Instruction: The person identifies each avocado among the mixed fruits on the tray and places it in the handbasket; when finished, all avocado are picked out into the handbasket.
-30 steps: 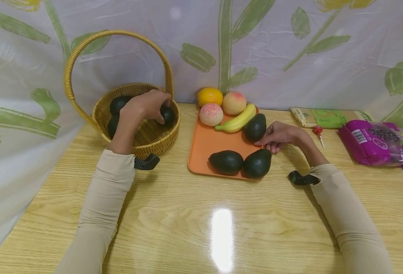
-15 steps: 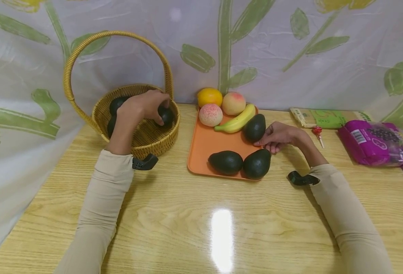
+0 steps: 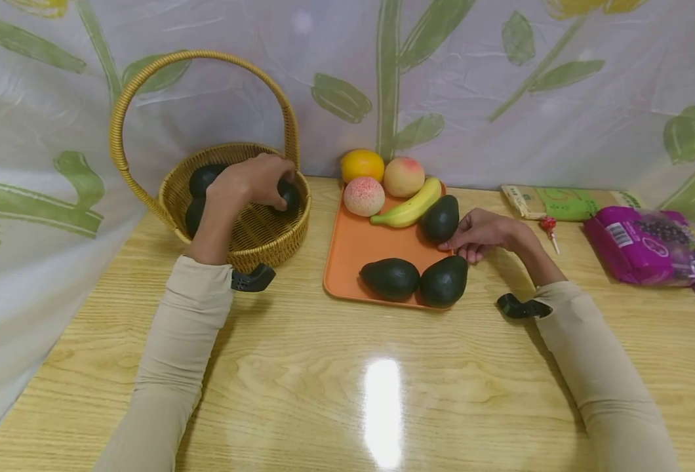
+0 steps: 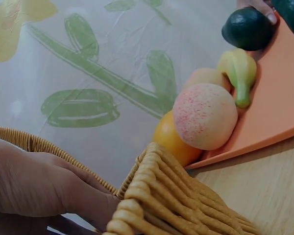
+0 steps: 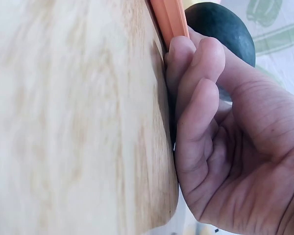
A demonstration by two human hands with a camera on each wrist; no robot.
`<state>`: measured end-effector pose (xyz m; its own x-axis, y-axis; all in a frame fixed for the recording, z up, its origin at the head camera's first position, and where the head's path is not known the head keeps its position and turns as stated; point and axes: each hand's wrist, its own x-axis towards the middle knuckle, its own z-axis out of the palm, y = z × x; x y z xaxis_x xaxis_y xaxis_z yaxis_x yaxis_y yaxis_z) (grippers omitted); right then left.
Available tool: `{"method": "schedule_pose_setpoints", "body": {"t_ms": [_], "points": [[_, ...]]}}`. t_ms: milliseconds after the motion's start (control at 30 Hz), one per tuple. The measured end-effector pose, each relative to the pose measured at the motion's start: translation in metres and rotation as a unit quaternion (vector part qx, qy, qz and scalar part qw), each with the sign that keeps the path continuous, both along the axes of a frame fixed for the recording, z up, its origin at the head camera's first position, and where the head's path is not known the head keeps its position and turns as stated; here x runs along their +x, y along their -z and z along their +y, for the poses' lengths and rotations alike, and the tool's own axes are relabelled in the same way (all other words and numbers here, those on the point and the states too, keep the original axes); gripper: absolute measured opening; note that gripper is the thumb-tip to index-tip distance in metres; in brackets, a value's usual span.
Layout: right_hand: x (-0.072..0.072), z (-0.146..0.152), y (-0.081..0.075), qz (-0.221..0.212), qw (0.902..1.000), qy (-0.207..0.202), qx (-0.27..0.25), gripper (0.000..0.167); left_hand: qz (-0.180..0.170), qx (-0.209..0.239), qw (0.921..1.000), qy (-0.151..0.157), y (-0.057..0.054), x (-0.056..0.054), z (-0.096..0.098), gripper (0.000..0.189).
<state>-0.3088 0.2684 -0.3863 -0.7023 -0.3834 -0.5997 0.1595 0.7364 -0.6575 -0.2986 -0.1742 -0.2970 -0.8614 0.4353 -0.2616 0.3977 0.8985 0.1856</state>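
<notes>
Inside the wicker basket (image 3: 271, 242), my left hand (image 3: 250, 182) grips a dark green avocado (image 3: 289, 198) at the right wall; its fingertips are partly hidden. Two more avocados lie at the basket's left, one of them the upper avocado (image 3: 204, 180). My right hand (image 3: 489, 235) pinches the right edge of the orange tray (image 3: 356, 246), thumb on top and fingers beneath, as the right wrist view shows. An avocado (image 3: 440, 219) sits beside that thumb. Two other avocados, a left one (image 3: 391, 279) and a right one (image 3: 444, 282), lie along the tray's front.
At the tray's back are a banana (image 3: 409, 208), a speckled peach (image 3: 364, 196), a second peach (image 3: 404, 177) and a yellow-orange fruit (image 3: 362, 165). On the right lie a green packet (image 3: 566, 202), a red lollipop (image 3: 548, 225) and a purple bag (image 3: 648, 246). A patterned curtain hangs behind.
</notes>
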Motion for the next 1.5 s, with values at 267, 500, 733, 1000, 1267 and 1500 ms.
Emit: {"method": "schedule_pose_setpoints", "body": {"t_ms": [267, 500, 733, 1000, 1267, 1500], "points": [[0.001, 0.000, 0.001, -0.005, 1.0000, 0.003, -0.002, 0.031, 0.005, -0.001, 1.0000, 0.001, 0.000, -0.001, 0.000, 0.053], [0.001, -0.001, -0.001, -0.004, 1.0000, 0.001, -0.004, 0.032, 0.000, -0.007, 1.0000, 0.002, -0.002, -0.001, 0.000, 0.057], [0.000, 0.000, -0.001, -0.001, 1.0000, 0.008, 0.004, 0.032, -0.002, -0.010, 0.9999, 0.000, -0.002, -0.001, 0.000, 0.060], [0.001, 0.000, -0.001, -0.001, 1.0000, 0.005, 0.002, 0.031, -0.003, -0.012, 0.9999, 0.000, -0.003, 0.000, 0.001, 0.060], [0.003, 0.000, -0.001, -0.001, 1.0000, 0.003, -0.004, 0.032, 0.009, -0.008, 0.9999, 0.006, -0.005, 0.001, 0.000, 0.053], [0.002, 0.000, 0.000, -0.003, 1.0000, 0.001, -0.007, 0.031, 0.029, -0.007, 0.9995, 0.007, -0.013, 0.005, 0.001, 0.049]]}}
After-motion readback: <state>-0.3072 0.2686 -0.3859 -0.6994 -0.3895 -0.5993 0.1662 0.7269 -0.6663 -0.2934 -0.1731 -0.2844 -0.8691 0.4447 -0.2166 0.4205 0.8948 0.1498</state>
